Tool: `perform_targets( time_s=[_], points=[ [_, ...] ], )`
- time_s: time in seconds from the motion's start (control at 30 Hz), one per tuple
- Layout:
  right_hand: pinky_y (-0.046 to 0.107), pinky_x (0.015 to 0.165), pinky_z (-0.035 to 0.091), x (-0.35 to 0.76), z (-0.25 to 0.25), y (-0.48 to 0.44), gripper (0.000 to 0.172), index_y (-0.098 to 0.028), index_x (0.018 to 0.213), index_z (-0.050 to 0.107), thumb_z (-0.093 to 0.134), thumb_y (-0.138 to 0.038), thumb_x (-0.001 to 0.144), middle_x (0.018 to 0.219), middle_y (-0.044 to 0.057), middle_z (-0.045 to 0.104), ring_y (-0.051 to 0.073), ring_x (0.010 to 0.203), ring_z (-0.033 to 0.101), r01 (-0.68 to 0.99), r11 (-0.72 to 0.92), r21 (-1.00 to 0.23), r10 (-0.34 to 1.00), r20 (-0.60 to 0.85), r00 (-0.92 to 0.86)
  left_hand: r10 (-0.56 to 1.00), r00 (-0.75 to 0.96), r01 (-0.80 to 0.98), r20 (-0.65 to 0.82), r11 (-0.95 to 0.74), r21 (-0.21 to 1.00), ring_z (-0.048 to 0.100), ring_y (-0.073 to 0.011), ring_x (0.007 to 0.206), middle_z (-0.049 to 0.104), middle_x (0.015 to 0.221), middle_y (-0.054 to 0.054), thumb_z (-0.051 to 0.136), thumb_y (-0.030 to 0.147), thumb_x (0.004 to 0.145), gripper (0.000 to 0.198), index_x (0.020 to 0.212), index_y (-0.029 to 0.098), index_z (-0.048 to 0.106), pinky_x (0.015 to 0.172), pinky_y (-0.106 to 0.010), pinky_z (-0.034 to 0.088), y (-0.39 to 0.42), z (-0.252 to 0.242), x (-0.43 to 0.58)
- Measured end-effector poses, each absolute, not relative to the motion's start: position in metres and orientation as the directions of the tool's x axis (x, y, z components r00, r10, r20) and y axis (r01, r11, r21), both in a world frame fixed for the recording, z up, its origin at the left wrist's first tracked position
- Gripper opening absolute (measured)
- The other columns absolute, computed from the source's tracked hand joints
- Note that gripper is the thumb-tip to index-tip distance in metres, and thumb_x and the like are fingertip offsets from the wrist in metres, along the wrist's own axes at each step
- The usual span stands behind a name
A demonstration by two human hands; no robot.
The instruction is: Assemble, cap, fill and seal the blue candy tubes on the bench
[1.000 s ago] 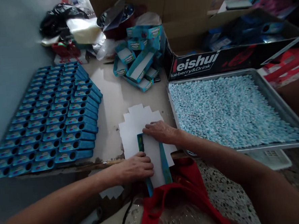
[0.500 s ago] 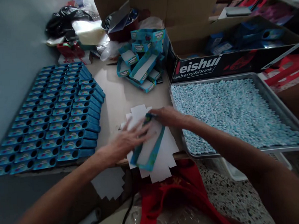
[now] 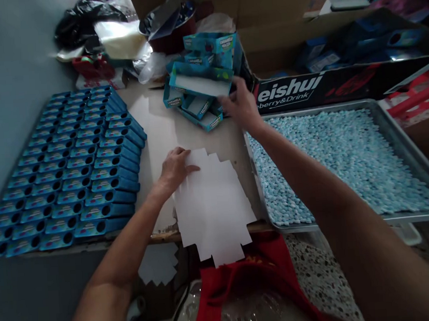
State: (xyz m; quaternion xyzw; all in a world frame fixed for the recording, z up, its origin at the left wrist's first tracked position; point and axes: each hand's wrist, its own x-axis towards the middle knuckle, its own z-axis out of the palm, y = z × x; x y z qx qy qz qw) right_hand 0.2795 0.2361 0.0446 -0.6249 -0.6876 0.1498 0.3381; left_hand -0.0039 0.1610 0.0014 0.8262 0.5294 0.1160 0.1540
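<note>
A stack of flat white die-cut card blanks [image 3: 217, 208] lies at the table's near edge and overhangs it. My left hand [image 3: 174, 168] rests on the stack's far left corner, fingers curled at the edge and thumb on the top sheet. My right hand [image 3: 240, 105] is stretched out to the pile of folded blue trays [image 3: 196, 98] at the back of the table. Its fingers are loosely apart, just right of a long blue tray [image 3: 200, 82] lying on top of the pile. Nothing shows inside this hand.
Rows of small blue boxes [image 3: 73, 164] cover the table's left side. A metal tray [image 3: 398, 144] of pale blue candies stands on the right, with a black carton [image 3: 304, 89] behind it. Bags and clutter [image 3: 98, 37] sit at the back left. Red cloth [image 3: 251, 279] lies in front of me.
The folded blue tray left the white stack: my right hand carried it back to the pile of trays. My left hand moved to the stack's far left corner.
</note>
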Motion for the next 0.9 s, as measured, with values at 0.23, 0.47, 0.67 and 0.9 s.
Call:
perform_targets(
  time_s=[0.23,0.47,0.67,0.9],
  points=[
    [0.051,0.108,0.046,0.265,0.013,0.115,0.073,-0.017,0.142,0.056,0.082,-0.041,0.079,0.135,0.017,0.063,0.034,0.124,0.058,0.751,0.248,-0.611,0.968,0.129,-0.214,0.949,0.255,0.712,0.187,-0.315,0.628,0.064,-0.0198,0.080,0.071,0.080,-0.002,0.084,0.026,0.076,0.013,0.078,0.021,0.072,0.078,-0.031,0.047,0.145,0.036,-0.003],
    [0.039,0.079,0.060,0.260,0.035,0.063,0.050,-0.020,0.118,0.062,0.073,-0.042,0.075,0.113,0.011,0.075,0.024,0.088,0.072,-0.065,-0.331,-0.941,0.919,-0.306,-0.250,0.951,0.307,0.281,-0.042,-0.048,0.958,0.060,-0.0157,0.078,0.069,0.083,-0.001,0.094,0.035,0.053,0.047,0.091,0.018,0.074,0.071,-0.027,0.049,0.135,0.094,-0.028],
    [0.035,0.070,0.060,0.252,0.031,0.029,0.070,-0.026,0.139,0.050,0.064,-0.036,0.071,0.114,0.007,0.074,0.023,0.082,0.072,-0.095,-0.398,-0.913,0.911,-0.381,-0.160,0.909,0.264,-0.209,-0.322,0.380,0.901,0.071,-0.0222,0.085,0.075,0.108,-0.005,0.080,0.040,0.062,0.079,0.136,0.024,0.059,0.071,-0.029,0.055,0.056,0.047,-0.022],
    [0.034,0.078,0.054,0.236,0.010,0.013,0.046,-0.028,0.130,0.066,0.048,-0.029,0.088,0.078,0.001,0.070,0.022,0.073,0.066,0.626,0.064,-0.777,0.994,-0.006,-0.108,0.932,-0.068,-0.116,-0.357,0.348,0.930,0.066,-0.0193,0.068,0.075,0.085,-0.002,0.070,0.028,0.056,0.048,0.102,0.018,0.070,0.061,-0.028,0.049,0.034,0.020,-0.003]
  ],
)
